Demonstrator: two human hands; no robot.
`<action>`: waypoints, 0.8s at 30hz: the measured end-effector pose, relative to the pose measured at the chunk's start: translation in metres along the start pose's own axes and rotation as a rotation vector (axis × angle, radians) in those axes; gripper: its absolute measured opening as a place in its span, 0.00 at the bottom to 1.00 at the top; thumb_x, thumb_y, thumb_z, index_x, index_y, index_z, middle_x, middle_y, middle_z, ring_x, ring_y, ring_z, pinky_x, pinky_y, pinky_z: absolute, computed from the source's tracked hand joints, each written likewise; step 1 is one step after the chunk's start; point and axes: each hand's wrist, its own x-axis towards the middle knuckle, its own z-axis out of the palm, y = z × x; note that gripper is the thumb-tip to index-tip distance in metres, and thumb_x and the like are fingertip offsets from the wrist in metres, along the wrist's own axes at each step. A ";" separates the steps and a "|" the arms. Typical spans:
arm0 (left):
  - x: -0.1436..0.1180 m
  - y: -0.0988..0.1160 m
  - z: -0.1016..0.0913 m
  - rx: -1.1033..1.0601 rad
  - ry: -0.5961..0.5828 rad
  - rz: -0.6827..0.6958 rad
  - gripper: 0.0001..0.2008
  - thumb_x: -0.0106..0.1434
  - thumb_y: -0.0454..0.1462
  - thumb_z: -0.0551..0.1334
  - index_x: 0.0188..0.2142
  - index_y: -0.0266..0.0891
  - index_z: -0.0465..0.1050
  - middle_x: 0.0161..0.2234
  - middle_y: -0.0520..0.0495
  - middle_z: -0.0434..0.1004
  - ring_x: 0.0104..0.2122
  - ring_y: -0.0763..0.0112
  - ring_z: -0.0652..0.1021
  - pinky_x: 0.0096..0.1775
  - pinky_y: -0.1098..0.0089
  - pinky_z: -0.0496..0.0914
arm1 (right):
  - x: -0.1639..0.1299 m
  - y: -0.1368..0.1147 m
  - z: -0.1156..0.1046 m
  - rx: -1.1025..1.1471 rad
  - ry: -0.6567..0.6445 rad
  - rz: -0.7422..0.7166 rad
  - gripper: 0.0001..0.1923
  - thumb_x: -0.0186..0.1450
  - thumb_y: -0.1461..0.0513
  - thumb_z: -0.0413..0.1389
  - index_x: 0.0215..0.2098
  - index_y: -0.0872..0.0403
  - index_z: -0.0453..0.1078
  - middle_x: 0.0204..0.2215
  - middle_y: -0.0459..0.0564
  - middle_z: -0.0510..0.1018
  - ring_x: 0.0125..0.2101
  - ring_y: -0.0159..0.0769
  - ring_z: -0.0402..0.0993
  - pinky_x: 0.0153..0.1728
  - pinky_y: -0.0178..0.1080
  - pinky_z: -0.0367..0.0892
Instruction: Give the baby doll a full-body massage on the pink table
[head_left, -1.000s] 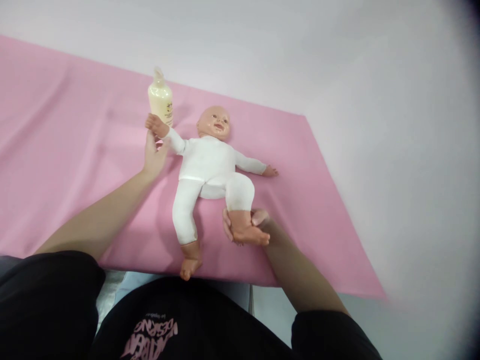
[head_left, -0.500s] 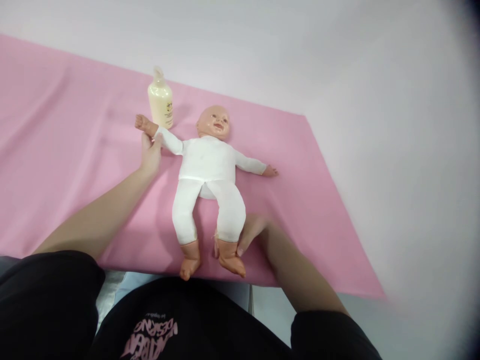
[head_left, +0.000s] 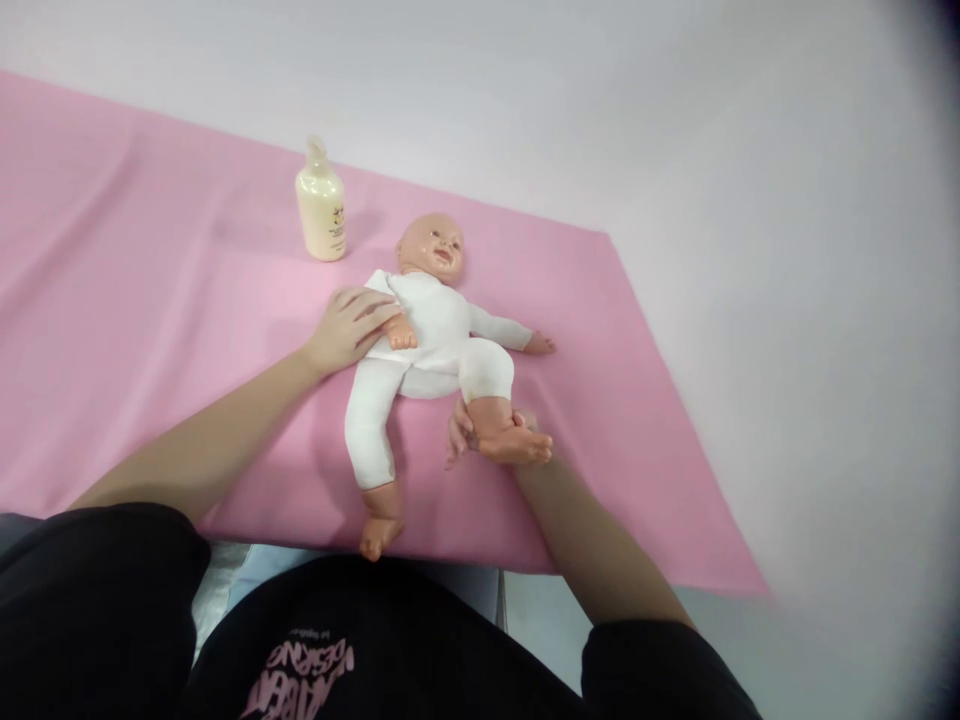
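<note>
**Soft doll, stiff limbs**

The doll lay face-up on the pink sheet. The left hand pressed its arm flat, fingers spread; the right hand closed around the bent leg's ankle. It looked light, cloth-bodied, best held by its firm limbs.

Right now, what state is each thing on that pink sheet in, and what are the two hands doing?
Baby doll: on its back, one arm folded across its chest, one knee bent up, other leg straight.
Left hand: flat on the doll's folded arm.
Right hand: gripping the doll's raised foot at the ankle.
Lotion bottle: upright, capped, touched by nothing.
Pink sheet: spread out, slightly wrinkled.
</note>
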 end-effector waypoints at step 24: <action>0.002 -0.030 0.006 -0.483 0.458 -0.552 0.29 0.62 0.53 0.69 0.55 0.42 0.67 0.54 0.42 0.74 0.55 0.56 0.74 0.57 0.56 0.67 | 0.007 -0.012 0.033 -0.044 -0.087 0.199 0.28 0.55 0.53 0.71 0.47 0.62 0.76 0.43 0.61 0.84 0.45 0.47 0.82 0.48 0.44 0.75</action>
